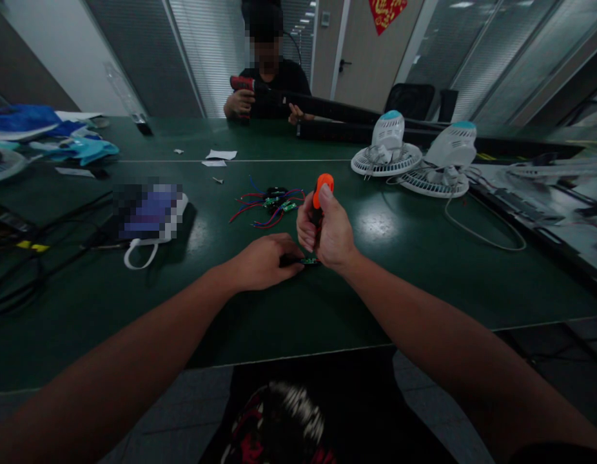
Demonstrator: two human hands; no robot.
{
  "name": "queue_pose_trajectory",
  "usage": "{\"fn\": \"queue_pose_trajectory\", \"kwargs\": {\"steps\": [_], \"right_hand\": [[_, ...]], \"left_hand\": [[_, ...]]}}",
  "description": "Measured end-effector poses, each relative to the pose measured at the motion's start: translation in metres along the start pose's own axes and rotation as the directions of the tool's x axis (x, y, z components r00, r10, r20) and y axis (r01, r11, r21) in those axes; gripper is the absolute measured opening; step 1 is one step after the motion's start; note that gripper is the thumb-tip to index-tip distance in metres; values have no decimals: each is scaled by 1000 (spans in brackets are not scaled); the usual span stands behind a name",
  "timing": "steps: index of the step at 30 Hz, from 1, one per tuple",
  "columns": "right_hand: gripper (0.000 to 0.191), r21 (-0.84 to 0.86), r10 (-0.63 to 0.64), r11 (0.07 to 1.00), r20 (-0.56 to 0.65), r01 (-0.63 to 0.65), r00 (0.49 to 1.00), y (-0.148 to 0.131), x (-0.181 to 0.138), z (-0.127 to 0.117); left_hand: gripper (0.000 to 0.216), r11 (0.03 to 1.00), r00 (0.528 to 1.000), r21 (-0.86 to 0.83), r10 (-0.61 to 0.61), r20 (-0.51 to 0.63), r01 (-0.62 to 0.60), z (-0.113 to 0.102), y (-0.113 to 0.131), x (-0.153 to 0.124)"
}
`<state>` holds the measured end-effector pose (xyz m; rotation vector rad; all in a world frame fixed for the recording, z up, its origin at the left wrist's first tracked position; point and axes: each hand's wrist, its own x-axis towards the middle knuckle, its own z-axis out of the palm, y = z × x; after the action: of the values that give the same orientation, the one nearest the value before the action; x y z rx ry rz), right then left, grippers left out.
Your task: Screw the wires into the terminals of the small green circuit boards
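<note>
My right hand (327, 229) is closed round an orange-handled screwdriver (322, 187), held upright with its tip down on a small green circuit board (309, 261) on the dark green table (414, 277). My left hand (264, 261) lies on the table beside it, fingers curled and pinching the board's left end. Just beyond my hands lies a tangle of red, blue and black wires with more small green boards (272, 206).
Two white fan parts (388, 151) (448, 164) with a grey cable lie at the right. A white face mask (151, 222) and black cables are at the left. Paper scraps (221, 156) lie further back. Across the table a person holds a red tool (243, 84).
</note>
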<state>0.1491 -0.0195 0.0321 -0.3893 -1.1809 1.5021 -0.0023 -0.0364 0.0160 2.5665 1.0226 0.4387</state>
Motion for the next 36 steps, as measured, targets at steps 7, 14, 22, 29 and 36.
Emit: {"fn": "queue_pose_trajectory", "kwargs": {"steps": [7, 14, 22, 29, 36], "right_hand": [[42, -17, -6, 1000, 10, 6, 1000, 0, 0, 0], [40, -66, -1, 998, 47, 4, 999, -1, -4, 1], [39, -140, 5, 990, 78, 6, 997, 1, -7, 4], [40, -181, 9, 984, 72, 4, 997, -1, -8, 5], [39, -424, 24, 904, 173, 53, 985, 2, -8, -2]], "left_hand": [[25, 1000, 1000, -9, 1, 11, -1, 1, -1, 0], [22, 999, 1000, -40, -17, -21, 16, 3, -2, 0], [19, 996, 997, -91, 18, -71, -24, 8, -7, -1], [21, 997, 998, -80, 1, -67, -7, 6, -5, -1], [24, 988, 997, -150, 25, -78, -37, 11, -10, -1]]}}
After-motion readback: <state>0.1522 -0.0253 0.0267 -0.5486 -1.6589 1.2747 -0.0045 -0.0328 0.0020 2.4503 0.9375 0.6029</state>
